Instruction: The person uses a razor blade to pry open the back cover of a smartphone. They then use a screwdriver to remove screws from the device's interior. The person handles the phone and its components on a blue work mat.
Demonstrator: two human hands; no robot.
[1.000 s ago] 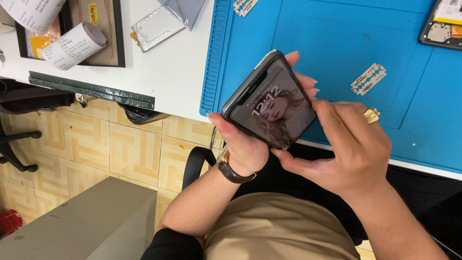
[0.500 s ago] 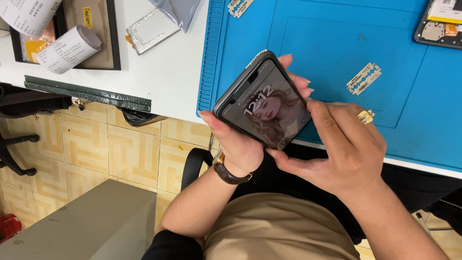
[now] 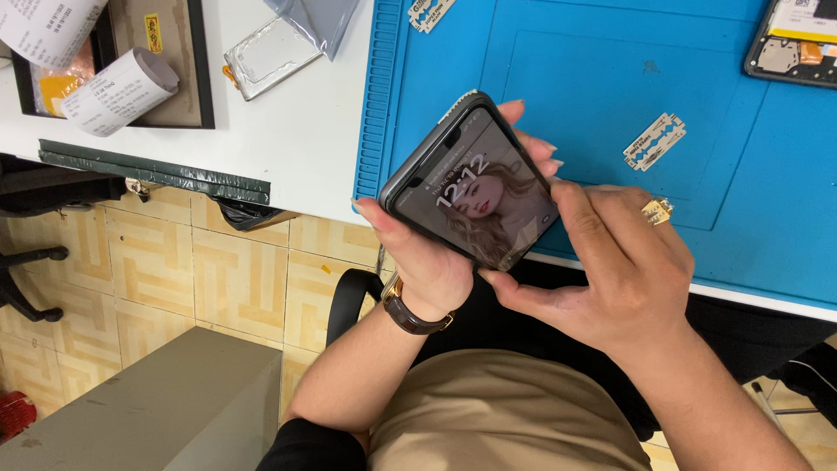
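Phone held over the near edge of the mat, clutter spread behind and to both sides

The smartphone (image 3: 471,187) sits tilted between the two hands, above the table's front edge: the left hand (image 3: 432,262) under and left of it, the right hand (image 3: 615,275) at its right and lower corner. Behind them the work mat (image 3: 558,78) lies on the table (image 3: 296,139); on the mat, a razor blade (image 3: 655,141) lies right of the phone, a second blade (image 3: 431,12) at the far edge, and an opened phone (image 3: 798,44) in the far right corner. Left of the mat lie a flat battery (image 3: 270,57) and, further left, a tray (image 3: 174,61) with a paper roll (image 3: 118,92) (resting across its rim). A box (image 3: 157,410) stands on the floor at lower left
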